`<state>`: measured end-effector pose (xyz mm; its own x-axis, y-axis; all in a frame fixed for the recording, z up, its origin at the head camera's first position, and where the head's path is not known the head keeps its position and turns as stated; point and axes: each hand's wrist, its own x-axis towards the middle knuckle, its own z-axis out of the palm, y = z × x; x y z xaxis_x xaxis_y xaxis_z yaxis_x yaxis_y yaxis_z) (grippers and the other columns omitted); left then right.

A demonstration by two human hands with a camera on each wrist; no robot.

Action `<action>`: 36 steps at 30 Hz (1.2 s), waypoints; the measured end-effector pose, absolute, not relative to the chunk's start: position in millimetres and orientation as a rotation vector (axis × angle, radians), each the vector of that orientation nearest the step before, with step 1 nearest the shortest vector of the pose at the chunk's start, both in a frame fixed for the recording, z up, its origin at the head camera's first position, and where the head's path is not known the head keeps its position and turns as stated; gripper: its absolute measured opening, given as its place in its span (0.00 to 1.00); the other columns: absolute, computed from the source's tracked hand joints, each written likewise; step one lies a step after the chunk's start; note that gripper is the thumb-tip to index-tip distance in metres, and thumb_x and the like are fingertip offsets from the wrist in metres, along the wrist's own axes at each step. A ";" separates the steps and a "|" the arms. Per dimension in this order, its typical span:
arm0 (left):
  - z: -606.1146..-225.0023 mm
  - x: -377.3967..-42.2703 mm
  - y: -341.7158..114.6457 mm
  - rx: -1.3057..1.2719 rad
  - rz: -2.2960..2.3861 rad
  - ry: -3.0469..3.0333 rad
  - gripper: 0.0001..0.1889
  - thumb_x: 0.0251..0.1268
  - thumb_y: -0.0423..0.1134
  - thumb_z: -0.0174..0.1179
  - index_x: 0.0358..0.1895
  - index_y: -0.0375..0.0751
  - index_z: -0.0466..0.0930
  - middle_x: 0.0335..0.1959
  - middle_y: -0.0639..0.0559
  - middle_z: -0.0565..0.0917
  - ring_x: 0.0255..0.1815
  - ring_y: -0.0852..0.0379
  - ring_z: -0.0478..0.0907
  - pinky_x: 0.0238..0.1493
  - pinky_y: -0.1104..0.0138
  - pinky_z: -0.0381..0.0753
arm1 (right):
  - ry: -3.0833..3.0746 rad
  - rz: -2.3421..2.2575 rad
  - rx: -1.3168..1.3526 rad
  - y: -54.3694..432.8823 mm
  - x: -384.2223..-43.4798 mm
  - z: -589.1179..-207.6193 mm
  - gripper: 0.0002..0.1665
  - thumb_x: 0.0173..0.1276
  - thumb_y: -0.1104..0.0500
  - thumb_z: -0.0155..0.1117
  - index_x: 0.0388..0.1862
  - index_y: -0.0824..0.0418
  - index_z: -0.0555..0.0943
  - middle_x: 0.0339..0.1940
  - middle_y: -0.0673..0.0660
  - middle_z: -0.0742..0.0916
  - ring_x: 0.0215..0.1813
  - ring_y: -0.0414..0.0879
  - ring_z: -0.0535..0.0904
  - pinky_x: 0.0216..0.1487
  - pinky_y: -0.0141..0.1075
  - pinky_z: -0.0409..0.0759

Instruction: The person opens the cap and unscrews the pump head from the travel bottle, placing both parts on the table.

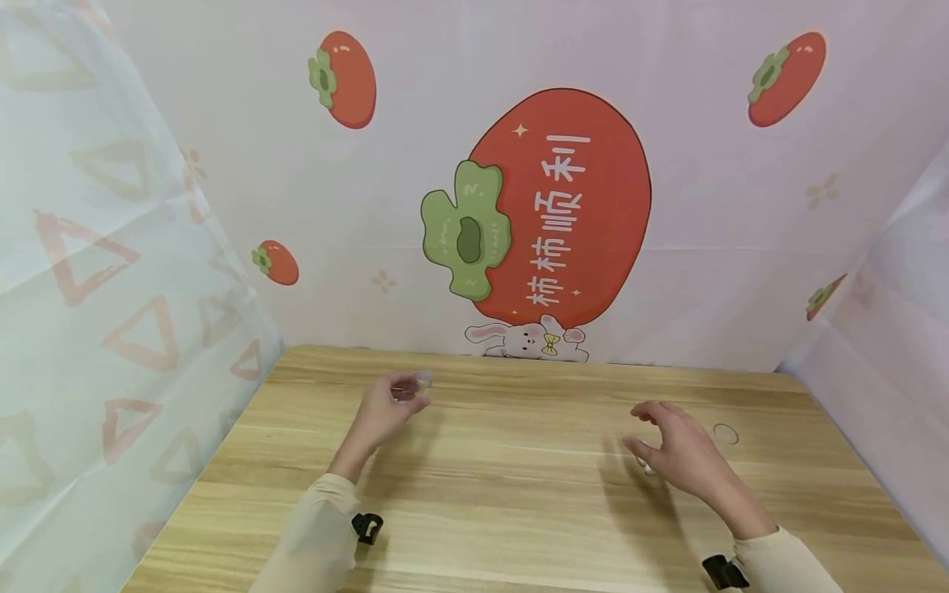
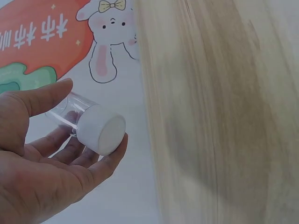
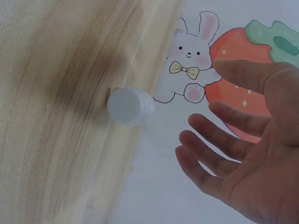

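Observation:
My left hand (image 1: 387, 408) is over the left half of the table and grips a small clear bottle (image 2: 70, 108) between thumb and curled fingers. The bottle's white cap (image 2: 102, 129) points toward the wrist camera, and the bottle looks tilted. Over the right half is my right hand (image 1: 678, 449), fingers spread and loosely bent, holding nothing. Beside it, a white round-topped thing like a cap (image 3: 130, 106) shows in the right wrist view, apart from the fingers; what lies beneath it is hidden. In the head view the hand covers most of this white thing (image 1: 647, 468).
A thin loop (image 1: 726, 434) lies on the wooden table (image 1: 504, 494), right of the right hand. Behind the table hangs a white cloth (image 1: 704, 272) printed with persimmons and a rabbit. Pale curtains (image 1: 89, 329) stand at both sides. Black clips (image 1: 366, 527) sit at both sleeves.

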<state>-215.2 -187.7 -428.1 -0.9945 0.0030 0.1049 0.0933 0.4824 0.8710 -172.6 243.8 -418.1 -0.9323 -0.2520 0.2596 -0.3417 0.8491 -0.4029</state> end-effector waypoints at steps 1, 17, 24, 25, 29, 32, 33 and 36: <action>-429.0 -215.6 -189.4 -0.082 -1.557 -2.622 0.21 0.65 0.31 0.69 0.59 0.26 0.78 0.50 0.36 0.83 0.52 0.40 0.82 0.53 0.53 0.82 | -2.828 0.672 0.460 243.6 -172.4 -418.1 0.25 0.63 0.56 0.76 0.54 0.67 0.81 0.48 0.62 0.86 0.51 0.62 0.82 0.50 0.58 0.78; -440.4 -217.5 -209.5 0.009 -1.572 -2.620 0.23 0.66 0.33 0.68 0.61 0.27 0.75 0.52 0.35 0.83 0.56 0.38 0.81 0.57 0.49 0.79 | -2.814 0.687 0.500 241.5 -170.2 -418.3 0.24 0.64 0.56 0.76 0.54 0.66 0.82 0.49 0.61 0.85 0.52 0.61 0.81 0.50 0.58 0.78; -442.4 -218.0 -214.9 0.087 -1.566 -2.628 0.25 0.66 0.33 0.68 0.62 0.26 0.73 0.56 0.31 0.80 0.58 0.36 0.79 0.59 0.49 0.78 | -2.823 0.680 0.509 241.1 -169.5 -418.5 0.24 0.64 0.56 0.76 0.54 0.66 0.81 0.49 0.60 0.85 0.52 0.61 0.81 0.50 0.58 0.77; -442.8 -218.2 -215.7 0.098 -1.560 -2.632 0.26 0.66 0.33 0.68 0.62 0.25 0.72 0.57 0.30 0.79 0.58 0.36 0.79 0.59 0.49 0.78 | -2.827 0.679 0.510 241.0 -169.4 -418.3 0.24 0.64 0.56 0.76 0.55 0.66 0.81 0.49 0.60 0.85 0.52 0.61 0.81 0.50 0.58 0.77; -443.7 -219.3 -218.1 0.133 -1.558 -2.631 0.27 0.66 0.33 0.68 0.63 0.24 0.70 0.59 0.29 0.77 0.60 0.34 0.77 0.59 0.49 0.78 | -2.832 0.680 0.523 240.9 -169.1 -417.9 0.24 0.64 0.56 0.76 0.55 0.65 0.81 0.49 0.60 0.85 0.52 0.61 0.81 0.51 0.58 0.77; -443.9 -219.2 -219.7 0.153 -1.567 -2.635 0.28 0.66 0.33 0.67 0.64 0.24 0.68 0.61 0.29 0.75 0.62 0.33 0.75 0.60 0.48 0.77 | -2.836 0.683 0.534 240.9 -169.1 -418.2 0.24 0.64 0.56 0.76 0.55 0.66 0.81 0.49 0.60 0.85 0.52 0.61 0.81 0.51 0.58 0.77; -443.9 -219.2 -220.2 0.159 -1.574 -2.634 0.28 0.67 0.33 0.67 0.64 0.23 0.68 0.61 0.28 0.75 0.62 0.32 0.75 0.61 0.48 0.77 | -2.837 0.684 0.537 240.9 -169.1 -418.3 0.24 0.64 0.56 0.76 0.55 0.66 0.81 0.49 0.60 0.85 0.52 0.61 0.81 0.51 0.58 0.77; -443.6 -218.7 -221.0 0.186 -1.586 -2.635 0.29 0.67 0.33 0.67 0.65 0.23 0.66 0.63 0.28 0.73 0.64 0.31 0.73 0.61 0.48 0.76 | -2.839 0.688 0.539 240.5 -169.3 -418.4 0.24 0.64 0.56 0.76 0.55 0.66 0.81 0.50 0.60 0.85 0.53 0.61 0.81 0.52 0.59 0.77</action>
<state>-218.7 -221.0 -443.6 -0.9909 -0.1345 -0.0103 -0.0721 0.4633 0.8833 -169.3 240.5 -418.4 -0.9199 -0.3052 0.2464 -0.3841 0.8281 -0.4083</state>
